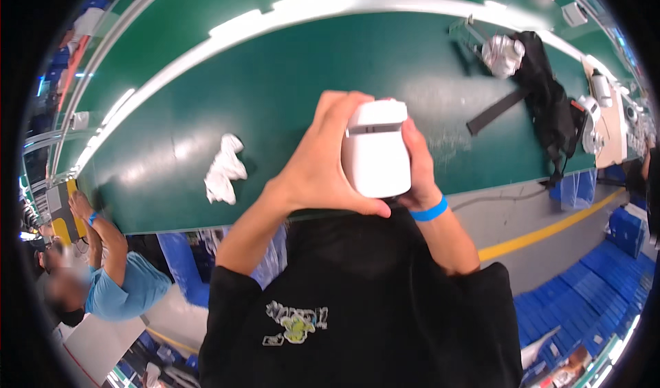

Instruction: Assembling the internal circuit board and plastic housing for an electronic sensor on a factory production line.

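Both my hands hold a white rounded plastic device (379, 161) up above the green table, near its front edge. A dark slot separates its smaller top part from the larger smooth body. My left hand (322, 158) wraps round the left side, with its thumb along the lower edge and its fingers at the top. My right hand (421, 164), with a blue band at the wrist, grips the right side; some of its fingers are hidden behind the device. To the left of my hands a crumpled white cloth (225, 169) lies on the table.
The green table (289, 72) stretches out ahead. At its right lie a black strap bundle (546, 92) and a clear plastic-wrapped item (502, 55) beside a metal stand. A co-worker in a blue shirt (130, 288) works at far left. Blue boxes (584, 298) cover the floor at right.
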The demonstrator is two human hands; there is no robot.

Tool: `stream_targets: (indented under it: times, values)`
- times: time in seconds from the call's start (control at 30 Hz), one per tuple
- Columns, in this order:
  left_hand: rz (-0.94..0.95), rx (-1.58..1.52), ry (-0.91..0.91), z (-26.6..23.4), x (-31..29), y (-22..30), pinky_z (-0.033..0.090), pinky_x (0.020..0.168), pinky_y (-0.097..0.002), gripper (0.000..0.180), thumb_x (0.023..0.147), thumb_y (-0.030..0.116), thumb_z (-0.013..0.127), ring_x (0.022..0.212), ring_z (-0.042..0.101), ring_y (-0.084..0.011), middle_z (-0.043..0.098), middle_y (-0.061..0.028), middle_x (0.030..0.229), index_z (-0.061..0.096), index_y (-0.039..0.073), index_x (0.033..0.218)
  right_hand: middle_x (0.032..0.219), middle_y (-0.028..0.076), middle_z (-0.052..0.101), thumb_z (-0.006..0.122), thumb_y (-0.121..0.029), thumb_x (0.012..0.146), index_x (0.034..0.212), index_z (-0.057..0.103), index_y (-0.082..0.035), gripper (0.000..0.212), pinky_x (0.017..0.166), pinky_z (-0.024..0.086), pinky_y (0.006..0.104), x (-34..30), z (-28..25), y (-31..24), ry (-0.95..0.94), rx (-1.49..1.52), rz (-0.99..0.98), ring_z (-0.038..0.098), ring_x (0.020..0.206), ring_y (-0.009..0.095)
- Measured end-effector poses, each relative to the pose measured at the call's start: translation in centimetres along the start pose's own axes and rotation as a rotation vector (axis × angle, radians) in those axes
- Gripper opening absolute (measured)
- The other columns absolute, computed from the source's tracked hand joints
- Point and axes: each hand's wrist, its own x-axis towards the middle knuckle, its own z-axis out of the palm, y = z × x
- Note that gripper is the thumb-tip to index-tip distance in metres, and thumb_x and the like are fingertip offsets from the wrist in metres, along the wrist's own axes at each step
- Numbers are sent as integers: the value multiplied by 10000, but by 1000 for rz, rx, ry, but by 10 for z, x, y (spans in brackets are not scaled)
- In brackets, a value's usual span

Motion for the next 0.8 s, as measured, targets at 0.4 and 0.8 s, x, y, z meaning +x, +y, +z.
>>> stream_targets:
  times: [0.4, 0.8]
  values:
    - [6, 546, 233, -56, 173, -73, 418, 956, -427, 1022, 460, 390, 874, 1107, 442, -368, 422, -192, 1129, 391, 1, 1272, 1283, 158, 486, 394, -509, 969, 1378, 306, -94, 589, 914, 487, 464, 119, -53, -46, -97, -77, -75, 531, 1152, 277]
    - [-321, 850, -248, -61, 353, -157, 325, 1082, -455, 1081, 615, 737, 661, 1311, 355, -336, 352, -151, 1440, 347, 113, 1439, 1229, 144, 511, 454, -148, 992, 1310, 396, -24, 347, 929, 491, 408, 113, -46, -53, -172, -184, 27, 555, 1114, 256]
